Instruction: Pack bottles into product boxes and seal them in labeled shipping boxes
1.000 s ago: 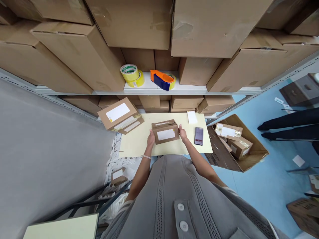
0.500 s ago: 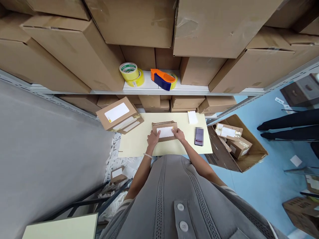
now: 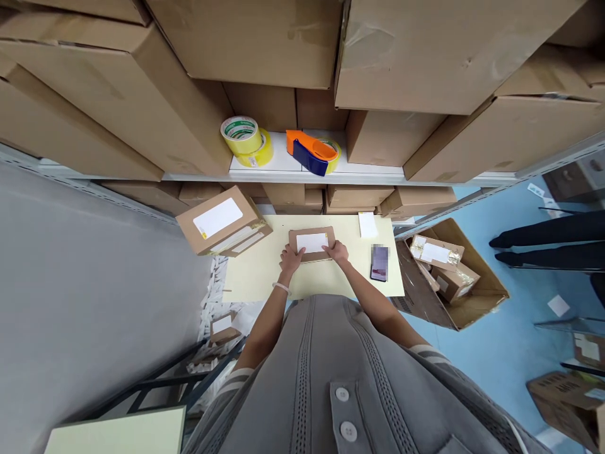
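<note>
Between my hands is a small brown cardboard box (image 3: 312, 257) with a white label (image 3: 312, 242) on its upper face. My left hand (image 3: 291, 258) grips its left side near the lower corner, thumb on the label's edge. On the right side, my right hand (image 3: 337, 251) holds the lower corner, its thumb by the label. The box is over the pale yellow table (image 3: 258, 277). A smartphone (image 3: 379, 262) and a white pad of paper (image 3: 367, 224) lie to the right of my right hand. A larger labelled carton (image 3: 222, 221) is tilted at the table's left end.
Above the table, a shelf (image 3: 278, 165) carries big cartons, yellow tape rolls (image 3: 246, 142) and an orange and blue tape dispenser (image 3: 312, 152). At right, an open carton (image 3: 486, 296) on the blue floor holds several parcels. A person's dark-clothed legs (image 3: 548, 243) show beyond. A grey wall (image 3: 94, 284) stands left.
The small box has tipped so its labelled face shows more fully and its far side is no longer visible. Both hands keep their hold. The view has shifted slightly.
</note>
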The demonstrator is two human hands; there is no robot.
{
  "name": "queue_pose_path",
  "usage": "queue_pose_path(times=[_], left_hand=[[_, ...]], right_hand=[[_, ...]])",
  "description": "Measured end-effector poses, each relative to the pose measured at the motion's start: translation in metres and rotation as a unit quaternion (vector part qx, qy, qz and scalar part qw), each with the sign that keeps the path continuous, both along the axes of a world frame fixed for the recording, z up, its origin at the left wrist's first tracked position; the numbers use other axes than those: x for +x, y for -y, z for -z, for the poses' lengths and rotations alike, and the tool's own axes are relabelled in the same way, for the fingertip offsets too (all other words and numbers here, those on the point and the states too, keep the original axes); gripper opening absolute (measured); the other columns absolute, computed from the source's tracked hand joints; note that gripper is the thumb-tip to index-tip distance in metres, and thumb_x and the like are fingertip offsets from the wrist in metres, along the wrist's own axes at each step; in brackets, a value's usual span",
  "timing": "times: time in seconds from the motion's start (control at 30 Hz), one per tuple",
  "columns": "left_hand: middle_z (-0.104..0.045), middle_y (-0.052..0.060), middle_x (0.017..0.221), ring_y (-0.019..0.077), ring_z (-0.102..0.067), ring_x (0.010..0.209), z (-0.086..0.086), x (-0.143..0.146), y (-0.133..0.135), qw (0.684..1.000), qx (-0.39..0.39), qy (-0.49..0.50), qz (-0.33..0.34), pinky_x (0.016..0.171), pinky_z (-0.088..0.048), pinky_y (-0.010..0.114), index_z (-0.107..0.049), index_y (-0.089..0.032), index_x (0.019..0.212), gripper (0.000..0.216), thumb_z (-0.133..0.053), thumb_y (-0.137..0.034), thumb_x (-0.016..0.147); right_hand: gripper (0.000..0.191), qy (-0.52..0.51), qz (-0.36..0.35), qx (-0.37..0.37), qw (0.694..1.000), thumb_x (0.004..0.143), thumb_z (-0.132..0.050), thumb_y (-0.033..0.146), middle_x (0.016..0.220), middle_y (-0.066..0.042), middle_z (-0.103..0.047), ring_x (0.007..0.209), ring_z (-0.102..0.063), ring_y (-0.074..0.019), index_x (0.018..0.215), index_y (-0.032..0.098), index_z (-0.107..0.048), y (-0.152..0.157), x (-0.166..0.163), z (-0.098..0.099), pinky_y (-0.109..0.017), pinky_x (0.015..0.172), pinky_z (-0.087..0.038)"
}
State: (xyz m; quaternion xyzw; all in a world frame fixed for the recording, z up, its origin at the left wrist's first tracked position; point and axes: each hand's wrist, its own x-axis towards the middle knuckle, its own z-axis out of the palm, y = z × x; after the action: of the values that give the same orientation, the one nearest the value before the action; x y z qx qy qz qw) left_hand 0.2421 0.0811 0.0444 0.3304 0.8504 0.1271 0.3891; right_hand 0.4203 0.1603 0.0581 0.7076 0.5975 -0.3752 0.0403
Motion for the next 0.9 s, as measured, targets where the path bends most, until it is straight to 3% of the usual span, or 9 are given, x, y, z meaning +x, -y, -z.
queue_pose_path(times=[0.67, 0.9], left_hand=[[-0.039, 0.025, 0.143, 0.0404, -0.034, 0.137, 0.0051, -0.0035, -0.0094, 0.999, 0.011, 0.036, -0.021, 0.101, -0.038, 0.053, -0.031, -0.019, 0.134, 0.070, -0.050, -0.064, 0.084], [-0.037, 0.024, 0.143, 0.0380, -0.046, 0.130, 0.0020, -0.0051, -0.0067, 0.998, 0.012, 0.058, -0.013, 0.101, -0.040, 0.048, -0.026, -0.018, 0.137, 0.073, -0.048, -0.064, 0.085]], right_hand=[[0.041, 0.001, 0.002, 0.005, 1.000, 0.084, -0.063, 0.053, 0.109, -0.011, -0.068, 0.113, -0.058, -0.0264, 0.109, 0.021, -0.057, -0.0073, -0.0053, 0.0012, -0.034, 0.080, -0.049], [0.047, 0.006, -0.013, -0.007, 1.000, 0.085, -0.061, 0.055, 0.117, -0.011, -0.066, 0.114, -0.058, -0.0247, 0.115, 0.019, -0.056, -0.0071, -0.0022, 0.0016, -0.031, 0.081, -0.049]])
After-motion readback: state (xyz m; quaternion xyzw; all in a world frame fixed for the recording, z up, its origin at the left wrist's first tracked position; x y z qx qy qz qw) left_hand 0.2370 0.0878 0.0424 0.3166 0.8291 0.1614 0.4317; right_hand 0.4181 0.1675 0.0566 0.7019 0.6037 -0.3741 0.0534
